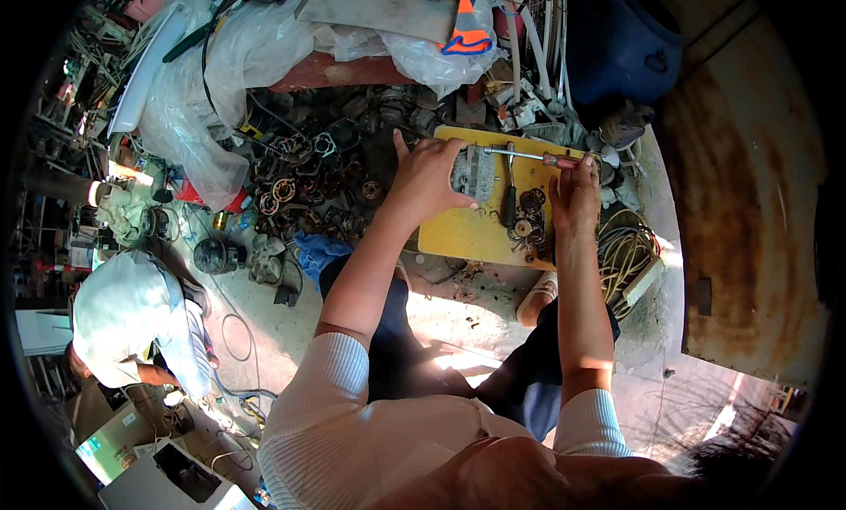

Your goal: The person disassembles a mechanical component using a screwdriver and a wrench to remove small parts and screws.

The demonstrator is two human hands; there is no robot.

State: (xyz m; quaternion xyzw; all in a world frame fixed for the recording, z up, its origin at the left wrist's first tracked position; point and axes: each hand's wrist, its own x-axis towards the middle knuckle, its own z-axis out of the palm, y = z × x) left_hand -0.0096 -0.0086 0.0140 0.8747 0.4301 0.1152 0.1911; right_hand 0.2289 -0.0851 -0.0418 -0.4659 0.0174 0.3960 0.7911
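My left hand (pixel 426 173) is wrapped around one side of a grey, finned metal part (pixel 478 173), thumb and fingers spread along it. The part rests on a yellow board (pixel 445 237). In my right hand (pixel 577 193) is the reddish handle of a screwdriver (pixel 559 161), pinched at its end. Its metal shaft lies nearly level and reaches left to the upper edge of the grey part. Between my hands on the board lies a dark-handled tool (pixel 508 202) with a metal shaft. Small round parts (pixel 527 221) are scattered beside it.
A heap of used motor parts (pixel 291 171) lies left of the board. Plastic sheeting (pixel 251 65) and a blue barrel (pixel 624 48) stand beyond. Coiled cable (pixel 626 255) sits right, near a rusty metal sheet (pixel 749 202). Another person (pixel 137 316) bends over at lower left.
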